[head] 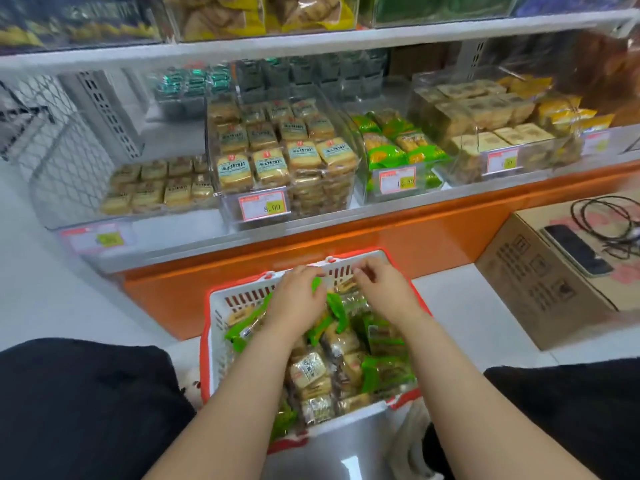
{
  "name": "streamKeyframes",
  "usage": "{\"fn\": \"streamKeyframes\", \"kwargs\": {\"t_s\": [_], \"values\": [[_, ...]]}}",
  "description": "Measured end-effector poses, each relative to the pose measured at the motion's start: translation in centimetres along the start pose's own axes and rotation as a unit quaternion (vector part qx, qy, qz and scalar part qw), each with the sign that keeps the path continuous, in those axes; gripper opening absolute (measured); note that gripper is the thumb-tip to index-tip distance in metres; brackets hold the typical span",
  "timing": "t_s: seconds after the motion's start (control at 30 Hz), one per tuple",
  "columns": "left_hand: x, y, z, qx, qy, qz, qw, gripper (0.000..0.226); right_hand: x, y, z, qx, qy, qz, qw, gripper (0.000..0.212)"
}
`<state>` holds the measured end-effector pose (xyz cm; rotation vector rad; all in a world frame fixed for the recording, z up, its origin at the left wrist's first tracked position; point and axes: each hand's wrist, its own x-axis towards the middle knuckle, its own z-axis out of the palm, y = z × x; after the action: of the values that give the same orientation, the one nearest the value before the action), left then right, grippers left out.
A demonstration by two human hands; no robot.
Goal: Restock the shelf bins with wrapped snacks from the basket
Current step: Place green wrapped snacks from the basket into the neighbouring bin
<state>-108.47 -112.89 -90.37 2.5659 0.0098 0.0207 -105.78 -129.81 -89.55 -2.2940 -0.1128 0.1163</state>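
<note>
Reaching into the basket (221, 308) on the floor, you are curling your left hand (294, 299) around green-wrapped snacks (332, 303); your right hand (384, 289) is hovering beside it, fingers loosely bent, grip unclear.

Pale floor (478, 306) lying underfoot, reflecting soft even light. Orange base panel (398, 244) running along the foot of the shelving. White shelf board (311, 38) spanning the top of the view. White perforated upright (104, 112) standing at the back left, with a white wire mesh panel (59, 157) sitting beside it. Cardboard box (540, 282) resting on the floor at right, carrying a dark phone (575, 249) and a coiled black cable (602, 216).
</note>
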Motion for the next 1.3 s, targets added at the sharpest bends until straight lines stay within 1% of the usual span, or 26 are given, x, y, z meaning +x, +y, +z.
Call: {"fn": "streamKeyframes", "kwargs": {"t_s": [0.07,0.13,0.17,0.23,0.3,0.33,0.37,0.43,0.53,0.57,0.67,0.7,0.77,0.8,0.83,0.9,0.97,1.0,1.03,1.07,1.1,1.2,1.23,1.3], "values": [[-1.7,-1.8,0.6,0.016,-0.032,-0.061,0.998,0.03,-1.7,1.2,2.6,-0.023,-0.079,0.018,0.996,0.011],[-3.1,-3.8,1.3,0.06,-0.084,-0.117,0.988,0.029,-3.5,2.1,4.8,-0.055,-0.159,0.045,0.985,0.011],[-3.8,-4.8,1.5,0.098,-0.122,-0.142,0.977,0.031,-4.2,2.5,5.8,-0.077,-0.195,0.057,0.976,0.012],[-5.0,-6.6,1.8,0.178,-0.202,-0.176,0.947,0.035,-5.4,2.8,7.4,-0.122,-0.256,0.067,0.957,0.013],[-6.1,-8.0,1.9,0.23,-0.27,-0.198,0.914,0.037,-6.5,2.9,8.9,-0.161,-0.298,0.07,0.938,0.017],[-6.5,-8.6,2.1,0.242,-0.289,-0.211,0.902,0.039,-6.9,2.8,9.6,-0.173,-0.314,0.071,0.931,0.021],[-6.9,-9.2,2.3,0.246,-0.301,-0.227,0.893,0.04,-7.4,2.8,10.3,-0.179,-0.327,0.073,0.925,0.025],[-7.5,-9.7,2.8,0.226,-0.307,-0.259,0.887,0.04,-8.3,2.8,11.8,-0.168,-0.342,0.078,0.921,0.027],[-8.0,-10.1,3.5,0.153,-0.271,-0.31,0.898,0.04,-9.2,2.8,13.4,-0.141,-0.352,0.087,0.921,0.016],[-8.1,-10.1,3.6,0.133,-0.256,-0.324,0.901,0.043,-9.3,2.9,13.8,-0.133,-0.355,0.09,0.921,0.018],[-8.3,-10.6,3.9,0.106,-0.25,-0.328,0.905,0.048,-9.5,2.6,13.5,-0.084,-0.373,0.09,0.919,0.048],[-8.2,-10.8,4.1,0.111,-0.255,-0.323,0.905,0.051,-9.4,2.6,13.6,-0.045,-0.386,0.098,0.916,0.052],[-8.2,-10.8,4.1,0.116,-0.258,-0.318,0.905,0.057,-9.3,2.3,13.7,0.088,-0.414,0.123,0.898,0.04],[-8.1,-10.6,3.8,0.11,-0.254,-0.317,0.907,0.061,-9.3,2.0,13.6,0.125,-0.414,0.13,0.892,0.033],[-7.9,-10.5,3.6,0.096,-0.246,-0.315,0.912,0.066,-9.1,1.9,13.7,0.143,-0.403,0.136,0.893,0.032],[-7.3,-10.3,2.9,0.044,-0.216,-0.309,0.925,0.076,-8.8,1.3,13.4,0.155,-0.363,0.137,0.908,0.033],[-6.6,-9.7,1.8,-0.029,-0.179,-0.302,0.936,0.078,-8.0,0.9,12.4,0.183,-0.295,0.13,0.929,0.025],[-6.1,-9.2,1.1,-0.073,-0.157,-0.298,0.939,0.079,-7.5,0.7,11.5,0.203,-0.253,0.131,0.937,0.017],[-5.6,-8.6,0.5,-0.121,-0.134,-0.29,0.94,0.08,-7.0,0.4,10.4,0.223,-0.213,0.132,0.942,0.01],[-5.2,-7.7,-0.3,-0.16,-0.109,-0.279,0.94,0.08,-6.4,0.2,9.2,0.244,-0.188,0.13,0.943,0.009],[-4.8,-6.9,-1.0,-0.184,-0.082,-0.265,0.943,0.079,-5.8,-0.1,7.8,0.256,-0.189,0.125,0.94,0.013],[-3.2,-4.3,-3.3,-0.188,-0.025,-0.215,0.958,0.065,-4.3,-1.5,3.8,0.224,-0.261,0.101,0.934,0.038],[-2.6,-3.3,-4.1,-0.19,-0.009,-0.193,0.963,0.055,-3.9,-2.0,2.8,0.227,-0.26,0.095,0.934,0.041],[-1.4,-1.0,-6.0,-0.204,0.009,-0.147,0.968,0.032,-3.2,-3.3,0.8,0.236,-0.206,0.081,0.946,0.038]]}}
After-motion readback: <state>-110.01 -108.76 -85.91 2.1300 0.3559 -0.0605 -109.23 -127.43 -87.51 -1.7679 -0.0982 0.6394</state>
